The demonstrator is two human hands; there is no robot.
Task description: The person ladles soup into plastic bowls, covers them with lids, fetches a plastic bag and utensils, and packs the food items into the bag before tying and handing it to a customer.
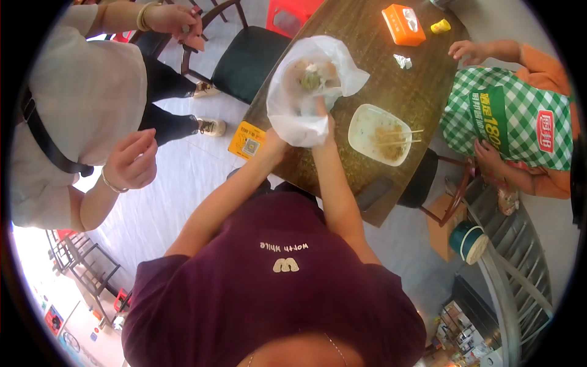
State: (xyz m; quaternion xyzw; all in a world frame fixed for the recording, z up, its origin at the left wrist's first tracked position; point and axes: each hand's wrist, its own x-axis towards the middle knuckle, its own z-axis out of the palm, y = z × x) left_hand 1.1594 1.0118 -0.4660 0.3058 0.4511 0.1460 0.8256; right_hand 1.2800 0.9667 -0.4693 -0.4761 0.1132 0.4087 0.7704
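A translucent white plastic bag [295,79] stands on the wooden table in front of me, with its mouth spread and food-coloured contents showing inside. My left hand [278,139] is at the bag's near left edge, its fingers mostly behind the plastic. Reaching into or against the bag's near right side is my right hand [324,122], with its fingertips blurred by the plastic. To the right of the bag lies a white rectangular tray [362,131] with brown food remains and a pair of chopsticks [400,137] across it.
An orange tissue box [398,30], a yellow item [440,26] and crumpled tissue [403,61] are on the table [342,24]. One person stands at left; another in a green checked apron is at right. Chairs stand beside the table, near a yellow QR card [244,136].
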